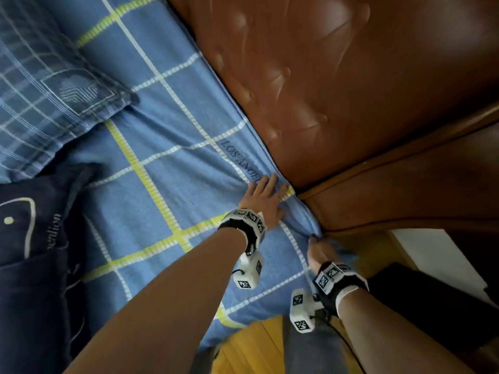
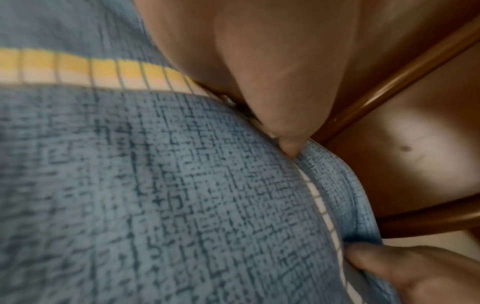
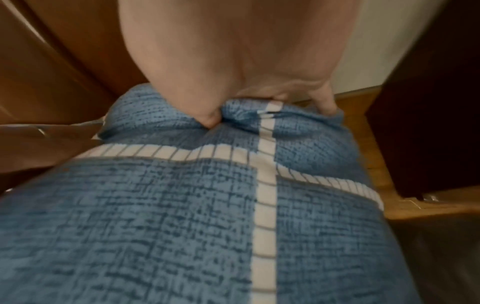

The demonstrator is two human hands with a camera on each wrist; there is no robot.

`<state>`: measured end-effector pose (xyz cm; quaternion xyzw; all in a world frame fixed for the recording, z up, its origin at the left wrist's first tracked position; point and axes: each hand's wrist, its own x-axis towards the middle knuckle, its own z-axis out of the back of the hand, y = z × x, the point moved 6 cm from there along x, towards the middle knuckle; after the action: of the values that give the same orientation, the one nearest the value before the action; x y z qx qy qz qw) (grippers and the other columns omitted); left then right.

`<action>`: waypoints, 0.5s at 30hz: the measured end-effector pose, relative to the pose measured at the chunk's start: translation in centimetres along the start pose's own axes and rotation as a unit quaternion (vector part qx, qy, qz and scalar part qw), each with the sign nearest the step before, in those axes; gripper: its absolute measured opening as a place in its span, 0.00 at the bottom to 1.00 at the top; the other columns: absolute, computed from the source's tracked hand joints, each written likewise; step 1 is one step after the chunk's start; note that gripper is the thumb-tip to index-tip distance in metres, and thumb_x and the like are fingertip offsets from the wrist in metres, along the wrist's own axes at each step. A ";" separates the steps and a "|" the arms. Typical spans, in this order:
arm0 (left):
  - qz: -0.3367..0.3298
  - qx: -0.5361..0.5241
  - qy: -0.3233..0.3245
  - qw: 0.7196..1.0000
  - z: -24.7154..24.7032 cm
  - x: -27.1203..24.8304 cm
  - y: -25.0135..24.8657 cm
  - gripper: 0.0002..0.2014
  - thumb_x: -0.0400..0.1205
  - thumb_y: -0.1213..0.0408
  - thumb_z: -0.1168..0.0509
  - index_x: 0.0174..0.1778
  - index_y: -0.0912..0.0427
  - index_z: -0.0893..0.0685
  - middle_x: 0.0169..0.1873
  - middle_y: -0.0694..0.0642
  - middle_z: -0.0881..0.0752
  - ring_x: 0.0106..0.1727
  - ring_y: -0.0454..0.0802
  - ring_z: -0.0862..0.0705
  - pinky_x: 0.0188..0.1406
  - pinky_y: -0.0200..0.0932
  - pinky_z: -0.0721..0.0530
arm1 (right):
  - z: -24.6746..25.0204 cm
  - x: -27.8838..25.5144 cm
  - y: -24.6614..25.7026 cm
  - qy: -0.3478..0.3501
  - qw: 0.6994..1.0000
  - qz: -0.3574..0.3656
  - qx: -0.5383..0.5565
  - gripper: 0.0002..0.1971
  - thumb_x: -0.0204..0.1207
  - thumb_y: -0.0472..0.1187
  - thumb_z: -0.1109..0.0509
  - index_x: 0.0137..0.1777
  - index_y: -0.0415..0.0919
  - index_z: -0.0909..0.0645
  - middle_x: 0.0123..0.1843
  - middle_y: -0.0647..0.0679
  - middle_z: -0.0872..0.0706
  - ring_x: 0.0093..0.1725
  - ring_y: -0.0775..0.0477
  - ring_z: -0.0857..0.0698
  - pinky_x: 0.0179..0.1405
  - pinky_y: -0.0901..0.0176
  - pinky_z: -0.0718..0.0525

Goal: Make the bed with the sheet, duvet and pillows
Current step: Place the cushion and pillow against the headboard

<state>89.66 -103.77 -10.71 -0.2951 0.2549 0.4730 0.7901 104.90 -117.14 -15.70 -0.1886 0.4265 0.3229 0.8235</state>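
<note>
while flat, left hand (image 1: 266,197) on sheet (image 1: 167,168)

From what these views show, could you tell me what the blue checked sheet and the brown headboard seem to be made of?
The sheet looks like woven cotton or a cotton blend, matte: a crosshatch texture shows close up, and it bunches softly where the right hand grips it. The headboard looks like padded leather or faux leather, glossy: it has button dimples, creases and highlights. Its frame looks like varnished wood.

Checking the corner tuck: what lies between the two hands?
In the head view, only a bunched fold of the blue sheet lies between left hand and right hand.
</note>
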 end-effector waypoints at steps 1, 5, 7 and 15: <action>0.003 0.007 0.003 1.000 -0.4 0.7 0.0 0.33 0.86 0.44 0.52 0.85 0.44 0.58 0.85 0.54 0.64 0.85 0.56 0.62 0.84 0.61 0.57 | -0.9 1.5 -0.4 0.010 1.000 -0.018 0.005 0.31 0.84 0.43 0.69 0.84 0.41 0.41 0.80 0.27 0.34 0.79 0.24 0.35 0.75 0.20 0.40; 0.003 0.018 0.011 1.000 -1.5 2.8 0.4 0.35 0.85 0.42 0.51 0.85 0.43 0.59 0.84 0.54 0.64 0.85 0.56 0.63 0.84 0.60 0.56 | -0.1 1.8 0.2 0.030 0.995 -0.038 0.082 0.24 0.89 0.38 0.57 0.85 0.40 0.42 0.84 0.32 0.38 0.82 0.26 0.41 0.79 0.27 0.43; -0.002 0.016 0.019 1.000 -1.4 2.7 0.6 0.36 0.84 0.40 0.50 0.84 0.42 0.59 0.85 0.53 0.64 0.85 0.55 0.63 0.84 0.59 0.56 | -0.5 2.0 -0.3 0.048 0.992 -0.025 0.117 0.23 0.90 0.43 0.54 0.82 0.38 0.36 0.82 0.31 0.35 0.82 0.30 0.38 0.80 0.38 0.40; 0.043 -0.039 -0.065 0.996 4.2 -4.3 -0.3 0.50 0.75 0.32 0.39 0.85 0.49 0.57 0.85 0.54 0.59 0.85 0.57 0.60 0.80 0.71 0.53 | 3.8 -7.3 -1.3 -0.143 0.943 -0.154 0.256 0.37 0.79 0.54 0.39 0.78 0.25 0.37 0.77 0.28 0.31 0.76 0.30 0.31 0.74 0.42 0.32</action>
<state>88.68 -103.45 -4.75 -0.2836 0.1968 0.5341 0.7717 104.85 -118.56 -7.53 0.0140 0.3381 0.0959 0.9361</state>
